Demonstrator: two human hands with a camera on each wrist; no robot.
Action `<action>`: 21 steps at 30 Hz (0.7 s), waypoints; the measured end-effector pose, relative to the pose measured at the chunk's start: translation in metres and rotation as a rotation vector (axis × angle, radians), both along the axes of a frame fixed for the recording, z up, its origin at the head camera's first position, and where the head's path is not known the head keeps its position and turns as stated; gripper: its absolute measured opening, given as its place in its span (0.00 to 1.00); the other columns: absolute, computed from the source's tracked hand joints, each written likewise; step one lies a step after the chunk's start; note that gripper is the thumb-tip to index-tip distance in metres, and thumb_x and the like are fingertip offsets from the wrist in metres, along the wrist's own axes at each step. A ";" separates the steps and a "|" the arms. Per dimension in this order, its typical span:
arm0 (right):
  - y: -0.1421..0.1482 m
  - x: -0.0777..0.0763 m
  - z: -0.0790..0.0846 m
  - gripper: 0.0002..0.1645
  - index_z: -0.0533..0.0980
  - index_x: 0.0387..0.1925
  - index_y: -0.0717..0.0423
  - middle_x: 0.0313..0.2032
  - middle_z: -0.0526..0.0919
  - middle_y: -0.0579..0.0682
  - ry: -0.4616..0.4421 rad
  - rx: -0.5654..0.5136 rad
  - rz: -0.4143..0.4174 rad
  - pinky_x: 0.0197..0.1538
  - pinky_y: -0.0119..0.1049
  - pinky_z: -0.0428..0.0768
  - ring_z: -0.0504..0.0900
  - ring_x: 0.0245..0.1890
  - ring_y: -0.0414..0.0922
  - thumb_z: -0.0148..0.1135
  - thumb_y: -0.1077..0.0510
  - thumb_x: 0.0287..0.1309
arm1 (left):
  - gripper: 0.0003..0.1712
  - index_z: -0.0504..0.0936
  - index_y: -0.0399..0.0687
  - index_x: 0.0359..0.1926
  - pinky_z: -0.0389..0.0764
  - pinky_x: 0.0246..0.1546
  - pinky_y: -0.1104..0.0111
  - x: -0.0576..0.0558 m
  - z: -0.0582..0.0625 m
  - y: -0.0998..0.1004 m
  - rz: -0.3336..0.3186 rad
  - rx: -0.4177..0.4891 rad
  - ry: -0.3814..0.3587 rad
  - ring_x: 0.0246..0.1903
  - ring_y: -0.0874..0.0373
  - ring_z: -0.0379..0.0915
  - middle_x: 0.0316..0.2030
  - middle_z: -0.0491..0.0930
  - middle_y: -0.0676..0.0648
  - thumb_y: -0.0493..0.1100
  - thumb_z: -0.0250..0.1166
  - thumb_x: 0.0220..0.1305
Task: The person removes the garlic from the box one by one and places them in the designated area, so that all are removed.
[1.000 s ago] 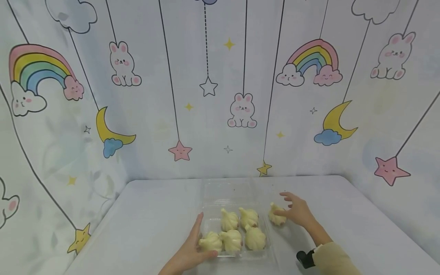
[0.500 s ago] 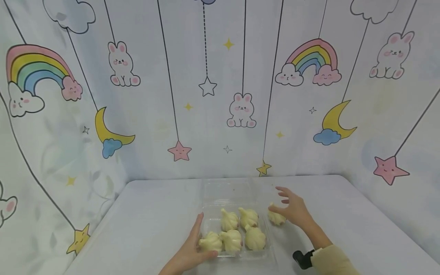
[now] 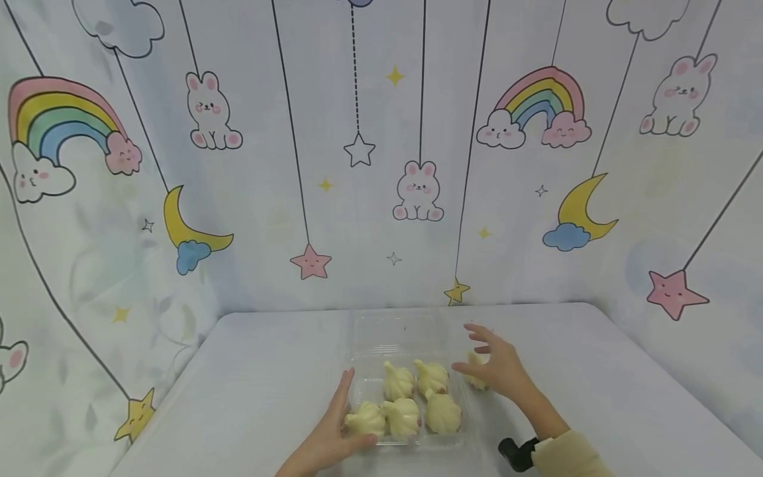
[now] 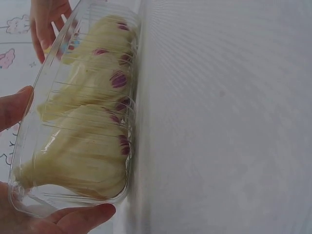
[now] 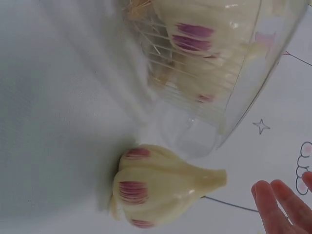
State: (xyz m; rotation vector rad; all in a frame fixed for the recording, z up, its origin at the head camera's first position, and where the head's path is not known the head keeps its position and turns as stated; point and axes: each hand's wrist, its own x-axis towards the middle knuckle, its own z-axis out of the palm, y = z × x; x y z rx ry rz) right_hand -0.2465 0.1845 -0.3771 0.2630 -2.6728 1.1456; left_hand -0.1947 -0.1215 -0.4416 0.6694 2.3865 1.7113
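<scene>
Where box wall point(image 5: 195, 136) intervenes, garlic point(image 5: 163, 187) outside, backdrop point(image 3: 256, 199)

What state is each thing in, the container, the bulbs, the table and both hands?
Clear rectangular plastic container: open on top, partly filled.
Five pale-yellow ribbed garlic bulbs: inside the container.
Sixth pale-yellow, purple-streaked garlic bulb: outside, stem up.
White table: bearing the container.
Left hand: holding the container's front-left corner.
Right hand: fingers parted, holding nothing.

Left hand point(image 3: 332, 427): one, bare, thumb and fingers extended, set wide apart; right hand point(image 3: 501, 364): one, bare, thumb held apart from gently bent fingers; right forearm point(image 3: 545, 412): one, slanting inward
</scene>
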 end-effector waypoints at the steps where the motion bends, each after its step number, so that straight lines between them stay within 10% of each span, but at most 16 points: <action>1: -0.001 0.001 0.000 0.45 0.66 0.60 0.55 0.53 0.73 0.64 0.001 -0.002 0.002 0.43 0.52 0.78 0.76 0.48 0.59 0.75 0.51 0.38 | 0.62 0.29 0.42 0.70 0.51 0.55 0.35 0.000 -0.001 0.000 -0.001 0.000 -0.002 0.62 0.24 0.37 0.68 0.26 0.31 0.46 0.69 0.52; 21: -0.035 0.005 -0.004 0.42 0.69 0.58 0.53 0.53 0.74 0.62 -0.029 -0.156 0.102 0.37 0.41 0.81 0.76 0.47 0.58 0.76 0.56 0.37 | 0.62 0.28 0.39 0.69 0.54 0.52 0.34 -0.001 -0.002 0.000 -0.007 0.000 0.008 0.61 0.22 0.37 0.67 0.26 0.29 0.46 0.68 0.53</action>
